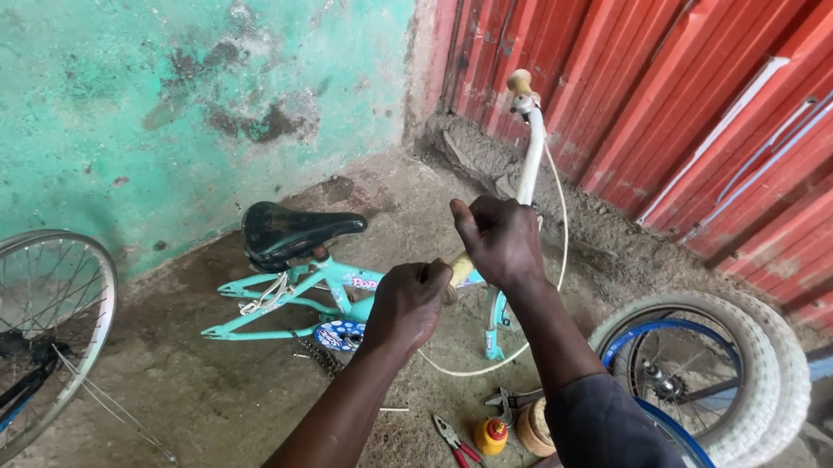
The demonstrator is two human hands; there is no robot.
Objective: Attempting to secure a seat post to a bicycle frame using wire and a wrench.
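A small turquoise bicycle frame (pixel 316 291) with a black saddle (pixel 291 230) stands on the concrete floor, without wheels. Its white handlebar (pixel 532 149) rises toward the red wall, a tan grip on the far end. My left hand (pixel 407 304) is closed around the near tan grip (pixel 461 267). My right hand (pixel 499 239) is clenched on the handlebar just beyond that grip. A white cable (pixel 553 276) loops from the bar down to the floor.
Red-handled pliers (pixel 462 457), a small yellow bottle (pixel 491 435) and a tape roll (pixel 532 427) lie on the floor near me. Two white-tyred wheels (pixel 726 372) lean at right. A spoked wheel (pixel 11 329) stands at left. Green wall behind, red corrugated wall right.
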